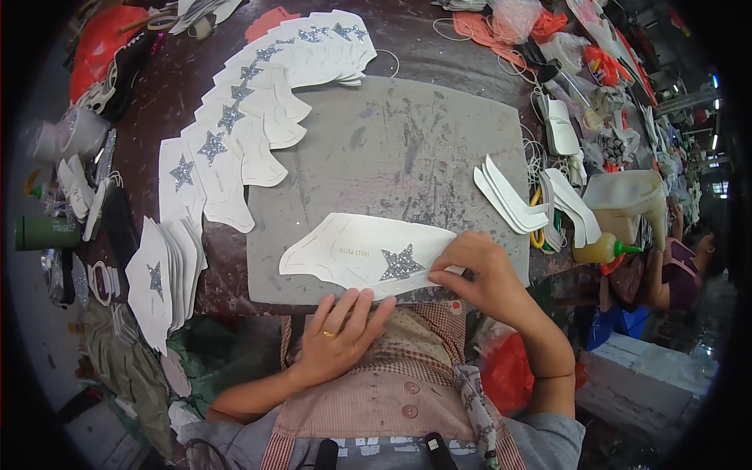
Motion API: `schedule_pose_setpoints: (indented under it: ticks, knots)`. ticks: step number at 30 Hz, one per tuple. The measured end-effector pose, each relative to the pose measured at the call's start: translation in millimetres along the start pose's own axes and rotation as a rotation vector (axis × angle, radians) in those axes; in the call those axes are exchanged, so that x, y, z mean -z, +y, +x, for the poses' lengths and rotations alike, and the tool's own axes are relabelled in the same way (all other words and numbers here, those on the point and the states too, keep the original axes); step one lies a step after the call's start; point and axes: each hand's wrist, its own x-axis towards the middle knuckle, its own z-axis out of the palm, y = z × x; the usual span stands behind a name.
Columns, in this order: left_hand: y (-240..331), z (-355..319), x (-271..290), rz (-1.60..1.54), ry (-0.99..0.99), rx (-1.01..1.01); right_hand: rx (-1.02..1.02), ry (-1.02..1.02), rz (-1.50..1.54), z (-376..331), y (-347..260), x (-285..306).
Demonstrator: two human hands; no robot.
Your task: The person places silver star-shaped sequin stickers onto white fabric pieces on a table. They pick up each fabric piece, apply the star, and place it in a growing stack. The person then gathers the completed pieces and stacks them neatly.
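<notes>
One dark brown table [411, 39] is carrying a grey board [356, 172]. On this board, at the lower centre of the frame, a white piece [352, 254] with a glittering star is lying. The right hand [482, 270] is pinching its right end between thumb and finger; the left hand [341, 333], fingers slightly spread, is resting its fingertips at the lower edge. Curved white strips [501, 200] are lying at centre right. Similar star pieces [270, 121] are overlapping in an arc at upper left, and a green flask [47, 233] is showing at far left.

Free room midway on the grey board [392, 157]; fanned star pieces [257, 112] block left, white strips [504, 198] right
</notes>
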Motion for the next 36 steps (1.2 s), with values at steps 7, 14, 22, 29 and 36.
schedule_pose_setpoints:
  ticks: [7,14,22,29,36]
  knots:
    - [4.8,4.3,-3.8,0.084,0.010,0.052,0.001,-0.004,-0.033,3.8,1.0,-1.6]
    - [5.4,31.6,11.4,-0.127,-0.102,0.045,0.040,0.013,-0.185,1.9,0.6,-6.8]
    - [31.5,40.9,-17.5,-0.136,-0.063,-0.129,-0.111,0.182,-0.028,-3.7,5.1,12.3]
    - [39.0,48.3,-21.4,-0.068,-0.009,-0.060,-0.334,0.194,0.360,-2.9,25.4,12.4]
    - [46.0,54.7,-27.4,0.061,-0.001,-0.017,-0.293,0.178,0.214,6.9,16.4,11.8]
